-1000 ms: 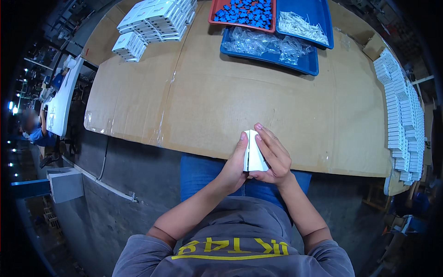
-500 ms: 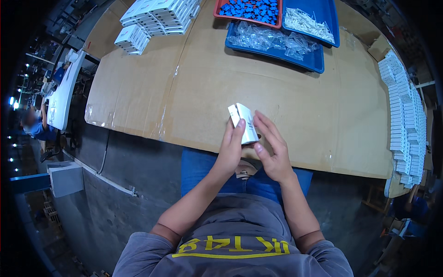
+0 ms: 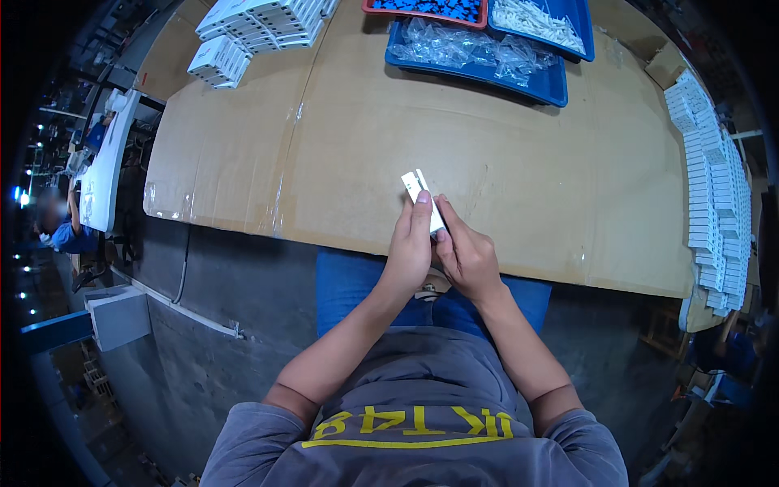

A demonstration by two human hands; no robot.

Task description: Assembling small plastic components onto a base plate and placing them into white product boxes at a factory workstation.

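Observation:
Both of my hands hold one small white carton (image 3: 422, 195) over the near edge of the cardboard-covered table (image 3: 503, 178). My left hand (image 3: 410, 247) grips its left side, with the thumb on the box face. My right hand (image 3: 464, 253) pinches its lower right side. The box's flap end points away from me and looks open.
A blue tray (image 3: 542, 84) of clear plastic bags lies at the far side, with a red tray (image 3: 426, 8) of blue parts and a blue tray (image 3: 578, 26) of white parts behind it. White boxes are stacked far left (image 3: 243, 28) and lined along the right edge (image 3: 710, 178). Another person (image 3: 69, 231) is at the far left.
My hands have turned the white box, so it now looks narrower and tilts up to the left, with its flap end raised. The view has shifted slightly.

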